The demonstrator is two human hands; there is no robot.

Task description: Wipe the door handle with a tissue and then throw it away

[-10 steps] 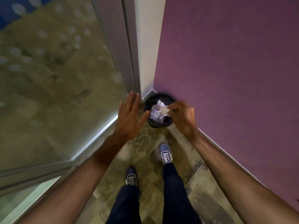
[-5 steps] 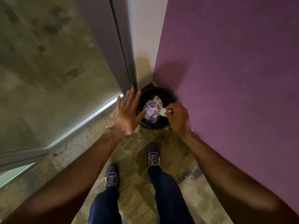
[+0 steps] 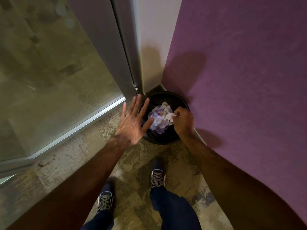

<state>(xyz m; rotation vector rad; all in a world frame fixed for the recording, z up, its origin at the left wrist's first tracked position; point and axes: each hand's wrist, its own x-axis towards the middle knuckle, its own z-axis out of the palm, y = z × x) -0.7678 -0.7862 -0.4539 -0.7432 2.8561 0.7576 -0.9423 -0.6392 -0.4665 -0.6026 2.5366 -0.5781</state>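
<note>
We find no text, label, brand, number or sign that can be read anywhere in this view. The crumpled papers [image 3: 159, 119] in the bin [image 3: 166, 140] carry purple patches that may be print (too blurred and too small for us to tell), and the shoes [image 3: 157, 177] show only pale laces, with no mark we can make out.
</note>
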